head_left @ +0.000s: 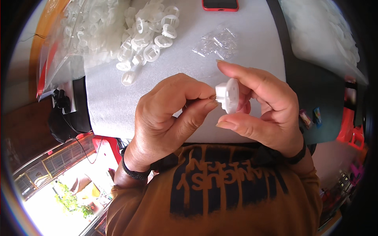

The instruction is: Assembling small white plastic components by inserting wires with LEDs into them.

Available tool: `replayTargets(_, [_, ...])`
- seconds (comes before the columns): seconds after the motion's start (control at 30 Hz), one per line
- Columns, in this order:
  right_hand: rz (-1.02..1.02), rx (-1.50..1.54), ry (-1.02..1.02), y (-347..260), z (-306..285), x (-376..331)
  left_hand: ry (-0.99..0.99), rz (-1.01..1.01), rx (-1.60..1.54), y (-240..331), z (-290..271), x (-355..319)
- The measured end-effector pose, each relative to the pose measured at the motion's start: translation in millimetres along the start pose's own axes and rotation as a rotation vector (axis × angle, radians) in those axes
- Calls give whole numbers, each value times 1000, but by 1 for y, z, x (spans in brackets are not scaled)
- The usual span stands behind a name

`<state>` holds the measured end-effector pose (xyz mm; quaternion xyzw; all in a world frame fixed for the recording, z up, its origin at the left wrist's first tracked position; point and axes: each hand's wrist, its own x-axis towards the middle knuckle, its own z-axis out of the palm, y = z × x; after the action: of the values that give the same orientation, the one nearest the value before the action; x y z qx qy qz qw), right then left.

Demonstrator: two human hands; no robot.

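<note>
White plastic part (233,96) is seen right of frame centre; its left end is met by the left hand (159,108), fingertips pressed together; its disc is flanked by the right hand (281,104), thumb and forefinger spread.

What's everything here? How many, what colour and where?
round piece: one, white, centre
loose pieces: many, white, upper left
thin parts: many, clear, upper middle
phone: one, red-edged, top
bags: two, clear, upper left, upper right
wrappers: two, pinkish and blue, right
work surface: one, pale grey, middle
cable bundle: one, black, left
plants: some, green, lower left
red things: several, red, both sides, indistinct
shirt: one, brown, bottom
wristbands: two, black, wrists
left hand: one, bare, centre left
right hand: one, bare, centre right
</note>
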<state>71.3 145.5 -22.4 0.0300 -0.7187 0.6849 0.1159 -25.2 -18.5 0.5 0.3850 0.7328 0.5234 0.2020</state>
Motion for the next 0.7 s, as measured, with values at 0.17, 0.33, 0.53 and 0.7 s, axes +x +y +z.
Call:
replayTargets(0.17, [-109,-102,16,-1,-4,3,-25,61,-52,-9,7,-1])
replayTargets(0.33, [-155,-121,19,-2,-4,1,-52,151,-33,-14,10,1])
replayTargets(0.53, [-165,-142,25,-3,-2,1,6,115,-114,-14,13,-1])
replayTargets(0.7, [-208,-149,20,-1,-3,5,1,98,-96,-10,11,3])
